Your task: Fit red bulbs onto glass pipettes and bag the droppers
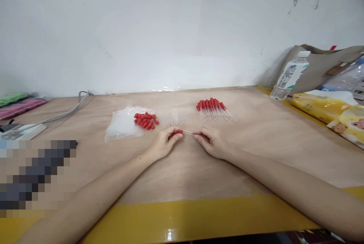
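My left hand (pixel 165 144) pinches a red rubber dropper bulb (pixel 178 132) near the middle of the table. A thin clear dropper tube (pixel 188 133) runs from the bulb's end to the fingertips of my right hand (pixel 212 142), which are closed on its other end. Whether the tube sits inside the bulb, I cannot tell. Behind my left hand lies a pile of loose red bulbs (pixel 145 121). Beside it is a row of clear tubes (pixel 174 116). Beyond my right hand, several droppers (pixel 212 104) with red bulbs on clear tubes lie side by side.
Clear plastic bags (pixel 122 124) lie left of the loose bulbs. A grey cable (pixel 71 112) and colourful packets (pixel 21 107) are at far left. On the right stand a water bottle (pixel 290 75) and a beige bag (pixel 318 62), near a yellow tissue pack (pixel 324 105). A white wall (pixel 170 32) closes the back.
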Tool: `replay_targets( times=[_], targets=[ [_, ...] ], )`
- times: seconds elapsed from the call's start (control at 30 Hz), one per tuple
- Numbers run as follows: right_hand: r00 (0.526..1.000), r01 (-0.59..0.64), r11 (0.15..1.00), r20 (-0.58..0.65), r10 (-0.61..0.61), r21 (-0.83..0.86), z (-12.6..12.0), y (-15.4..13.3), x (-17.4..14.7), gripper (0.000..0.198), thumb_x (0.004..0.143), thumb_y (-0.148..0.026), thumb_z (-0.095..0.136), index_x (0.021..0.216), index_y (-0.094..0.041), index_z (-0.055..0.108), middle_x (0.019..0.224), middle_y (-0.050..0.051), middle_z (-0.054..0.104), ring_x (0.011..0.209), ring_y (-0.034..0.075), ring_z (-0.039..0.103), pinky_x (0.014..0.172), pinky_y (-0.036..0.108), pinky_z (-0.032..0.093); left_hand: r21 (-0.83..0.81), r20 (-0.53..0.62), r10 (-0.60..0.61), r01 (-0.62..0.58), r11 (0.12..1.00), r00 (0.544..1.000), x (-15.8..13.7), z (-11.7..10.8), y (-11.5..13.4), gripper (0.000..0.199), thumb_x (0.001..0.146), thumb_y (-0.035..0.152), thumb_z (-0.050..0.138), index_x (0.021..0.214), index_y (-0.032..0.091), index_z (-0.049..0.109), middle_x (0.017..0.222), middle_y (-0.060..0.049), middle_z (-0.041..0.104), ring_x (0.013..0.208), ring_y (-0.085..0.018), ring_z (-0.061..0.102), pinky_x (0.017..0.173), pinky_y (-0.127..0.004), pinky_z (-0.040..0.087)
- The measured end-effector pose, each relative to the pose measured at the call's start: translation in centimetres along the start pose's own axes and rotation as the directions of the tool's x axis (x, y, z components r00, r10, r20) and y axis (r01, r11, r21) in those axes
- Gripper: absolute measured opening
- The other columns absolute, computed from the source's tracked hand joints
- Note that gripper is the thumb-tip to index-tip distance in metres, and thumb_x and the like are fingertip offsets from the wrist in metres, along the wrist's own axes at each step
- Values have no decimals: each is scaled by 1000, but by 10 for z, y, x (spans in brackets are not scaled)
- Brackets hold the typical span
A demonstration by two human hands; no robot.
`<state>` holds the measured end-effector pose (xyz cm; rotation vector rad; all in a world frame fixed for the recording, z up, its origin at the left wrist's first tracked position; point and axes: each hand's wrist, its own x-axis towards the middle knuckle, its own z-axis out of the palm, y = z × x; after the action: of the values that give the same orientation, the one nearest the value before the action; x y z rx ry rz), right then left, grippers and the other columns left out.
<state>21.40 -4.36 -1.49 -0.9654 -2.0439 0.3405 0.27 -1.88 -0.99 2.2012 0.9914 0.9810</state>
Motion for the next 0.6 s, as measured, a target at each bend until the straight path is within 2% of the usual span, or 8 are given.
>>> replay_targets(
  times=[0.13,0.33,0.47,0.6],
  targets=[
    [999,-41,997,38,38,73,1,5,1,19,83,-31,50,81,-18,64,68,1,62,61,11,53,57,23,40,-3,51,-9,10,1000,999,-1,0,1,24,85,34,48,82,15,63,71,-1,61,66,-13,56,62,-23,44],
    [986,-31,990,164,9,135,-3,13,7,20,83,-32,50,79,-18,65,67,0,62,61,11,52,58,24,37,-47,117,-16,22,999,993,-5,0,-3,22,83,32,51,89,16,65,76,-2,66,70,-14,60,66,-24,48],
    [985,12,999,172,-6,-36,-5,12,8,19,83,-32,52,77,-21,65,67,-3,63,59,10,50,73,30,32,-24,149,-12,16,1000,989,-6,0,-2,21,82,32,52,88,17,66,76,-2,68,71,-14,61,67,-25,49],
    [997,55,957,60,-40,-286,-1,4,5,22,85,-32,48,77,-21,65,68,0,63,56,10,48,72,32,27,-19,83,-43,44,999,996,-6,2,0,24,81,35,53,90,16,66,73,-2,67,66,-14,61,62,-24,49]
  ],
)
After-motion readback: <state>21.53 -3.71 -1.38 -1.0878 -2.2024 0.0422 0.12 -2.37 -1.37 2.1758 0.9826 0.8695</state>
